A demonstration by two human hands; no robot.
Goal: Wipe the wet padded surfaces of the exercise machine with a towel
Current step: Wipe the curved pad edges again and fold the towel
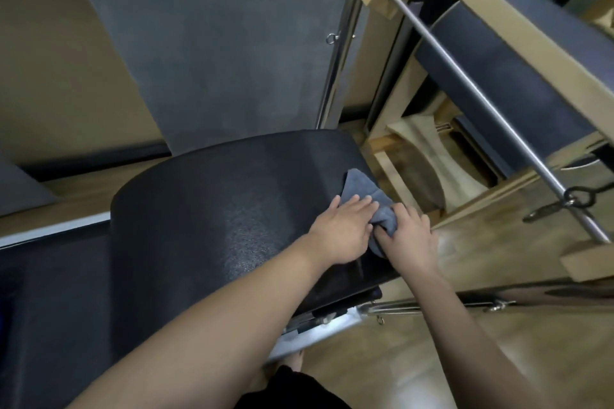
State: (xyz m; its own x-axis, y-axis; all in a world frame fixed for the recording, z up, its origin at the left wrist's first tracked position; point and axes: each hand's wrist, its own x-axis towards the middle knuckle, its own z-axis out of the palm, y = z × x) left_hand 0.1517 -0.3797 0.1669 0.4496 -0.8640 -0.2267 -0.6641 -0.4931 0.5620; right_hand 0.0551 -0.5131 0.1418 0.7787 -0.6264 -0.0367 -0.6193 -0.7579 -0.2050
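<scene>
- Wooden floor runs to the right of the black curved pad, with open room there up to a wooden frame and its metal bar.
- Gray towel lies bunched at the pad's right edge, partly hanging over it.
- Left hand presses flat on the towel, fingers spread, not clenched.
- Right hand pinches the towel's lower fold just beside the left hand.
- Behind the pad stands a gray wall panel.
- 2 hands cover much of the towel; the pad's left side is cut off and dark.
</scene>
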